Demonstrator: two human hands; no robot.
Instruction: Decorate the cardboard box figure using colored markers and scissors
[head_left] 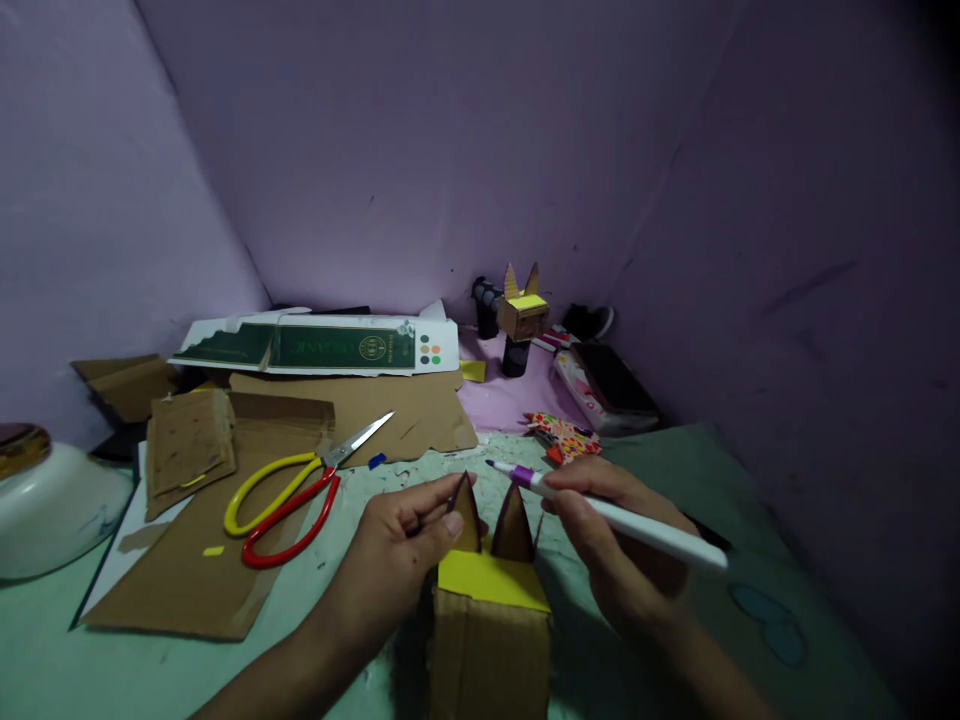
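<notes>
Two bare hands above a green table (337,640). Left hand (405,545) pinched on a pointed cardboard ear (468,520), thumb in front, fingers behind. Right hand (626,545) wrapped around a white marker (645,530) with a purple band, uncapped, dark tip (491,463) aimed leftward near the top of the held ear but apart from it. Between both hands and a little nearer the viewer, a brown cardboard box (491,655) with yellow paper (493,582) across its upper part; a second ear (514,525) upright on it, closer to the right hand, with a dark edge like the first.

To the left of the left hand, scissors (330,462) with one yellow and one red handle, partly over brown cardboard (187,600). Beyond the left hand, a long green-and-white carton piece (337,345). Just beyond the right hand, a flower-patterned item (562,435), too unclear to name. Farther ahead of both hands, another eared box (523,318) with a yellow top, above a black tube (514,356) and in front of a purple wall (420,150).
</notes>
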